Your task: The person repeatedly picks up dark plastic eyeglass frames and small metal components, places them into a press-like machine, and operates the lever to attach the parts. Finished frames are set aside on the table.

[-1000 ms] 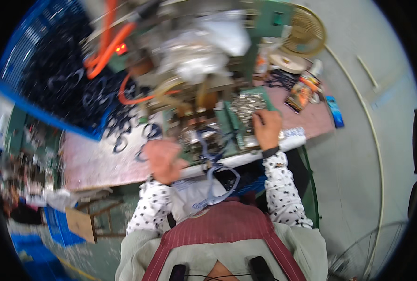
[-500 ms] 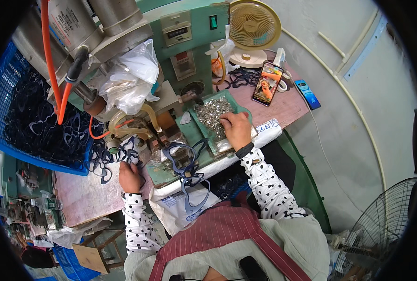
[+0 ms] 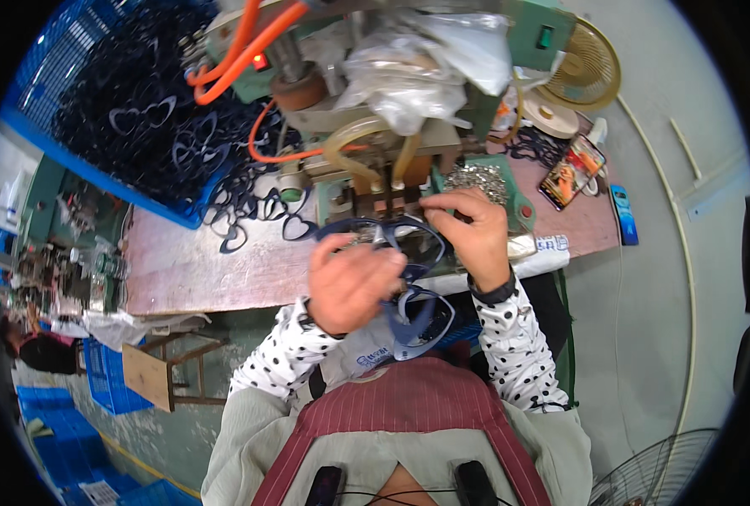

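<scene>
My left hand (image 3: 349,287), smeared by motion, is over the left part of a dark blue spectacle frame (image 3: 338,225) at the front of the press; its grip does not show clearly. My right hand (image 3: 480,232) has thumb and forefinger pinched together beside the press's small tooling (image 3: 389,204). Whatever is between those fingertips is too small to make out. Below, a second blue spectacle frame (image 3: 407,331) hangs over the table edge toward my lap. Behind my right hand lies a green tray (image 3: 522,202) with a heap of small shiny metal pieces (image 3: 474,177).
A blue basket (image 3: 130,184) full of dark spectacle frames stands at the left, and more frames (image 3: 265,207) lie loose on the table (image 3: 181,270). Plastic bags (image 3: 417,67) and orange hoses (image 3: 261,46) hang about the press. Two phones and a small fan (image 3: 590,63) are at the right.
My left hand has come from the loose frames at the left to the front of the press. My right hand has left the metal pieces and moved to the tooling. The view has shifted left.
</scene>
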